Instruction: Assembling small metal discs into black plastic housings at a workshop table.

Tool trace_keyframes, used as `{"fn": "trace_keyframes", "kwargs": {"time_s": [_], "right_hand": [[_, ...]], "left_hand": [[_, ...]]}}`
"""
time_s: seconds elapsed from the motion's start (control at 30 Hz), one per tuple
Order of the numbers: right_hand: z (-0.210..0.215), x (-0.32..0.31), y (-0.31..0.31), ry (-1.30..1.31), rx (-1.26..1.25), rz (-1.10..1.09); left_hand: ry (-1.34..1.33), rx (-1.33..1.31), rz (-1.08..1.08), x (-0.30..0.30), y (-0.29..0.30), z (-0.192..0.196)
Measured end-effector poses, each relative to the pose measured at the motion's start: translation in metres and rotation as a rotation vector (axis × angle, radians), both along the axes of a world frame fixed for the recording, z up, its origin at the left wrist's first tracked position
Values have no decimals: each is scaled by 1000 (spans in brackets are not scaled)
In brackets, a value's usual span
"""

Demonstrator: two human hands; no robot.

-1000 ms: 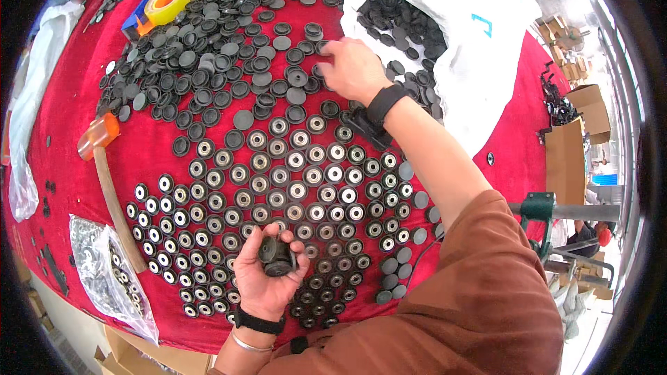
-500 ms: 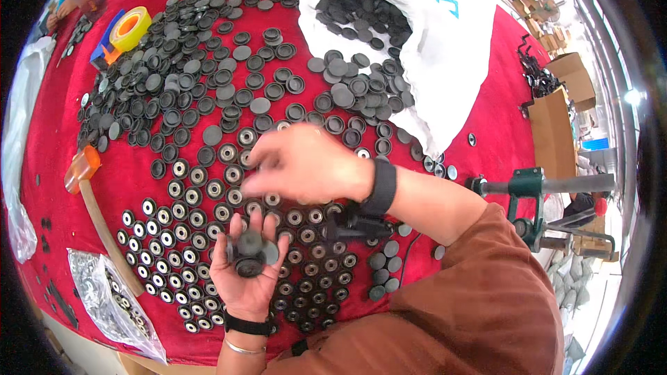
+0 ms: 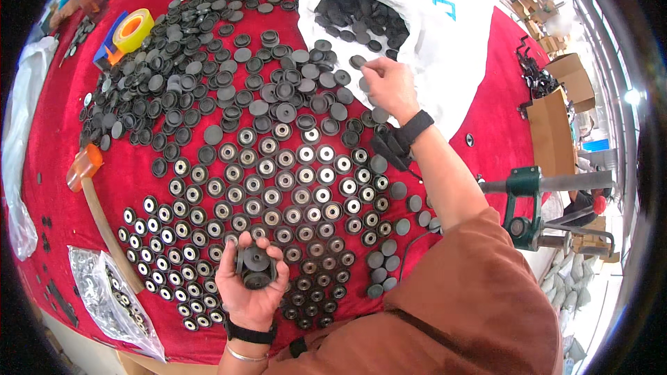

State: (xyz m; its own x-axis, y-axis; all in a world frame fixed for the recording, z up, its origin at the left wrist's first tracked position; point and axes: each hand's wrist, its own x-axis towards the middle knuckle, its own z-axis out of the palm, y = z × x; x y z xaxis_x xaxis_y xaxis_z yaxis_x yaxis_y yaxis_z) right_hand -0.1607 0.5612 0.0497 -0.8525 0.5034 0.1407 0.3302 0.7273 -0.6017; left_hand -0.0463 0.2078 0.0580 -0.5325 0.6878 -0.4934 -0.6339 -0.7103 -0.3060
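Observation:
My left hand (image 3: 246, 298), palm up with curled fingers, holds several round black plastic caps (image 3: 256, 260) above rows of caps fitted with metal rings (image 3: 285, 180). At the mouth of a white sack (image 3: 445, 62), my right hand (image 3: 393, 89) has its thumb and forefinger drawn together at a dark round cap (image 3: 357, 62). More black caps (image 3: 365, 17) lie inside the sack. A black strap circles my right wrist, and a dark object hangs beside it.
A large heap of loose caps (image 3: 187, 62) covers the far left of the red cloth (image 3: 59, 167). Around it are a mallet (image 3: 97, 208), a yellow tape roll (image 3: 133, 30), a plastic bag of metal parts (image 3: 114, 298) and a green metal press (image 3: 524, 205). Another person's arm (image 3: 76, 0) shows far left.
My right hand has moved from above the ringed caps, away and right, to the sack. Caps by the sack's mouth now lie farther left, against the heap. My left fingers have curled in more.

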Motion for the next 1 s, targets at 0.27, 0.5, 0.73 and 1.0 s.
{"fn": "trace_keyframes", "kwargs": {"time_s": [0.27, 0.5, 0.73, 1.0], "right_hand": [[-13, -39, -8, 16, 264, 286], [-8, -59, -60, 2, 149, 632], [-5, -64, -84, -200, 365, 698], [-3, -76, -85, 120, 7, 508]], "left_hand": [[-1, -43, 13, 0, 4, 2], [-7, -70, 10, -1, 3, 1], [-42, -112, 3, -1, 2, 1], [-51, -96, 12, -2, 3, 2]]}}
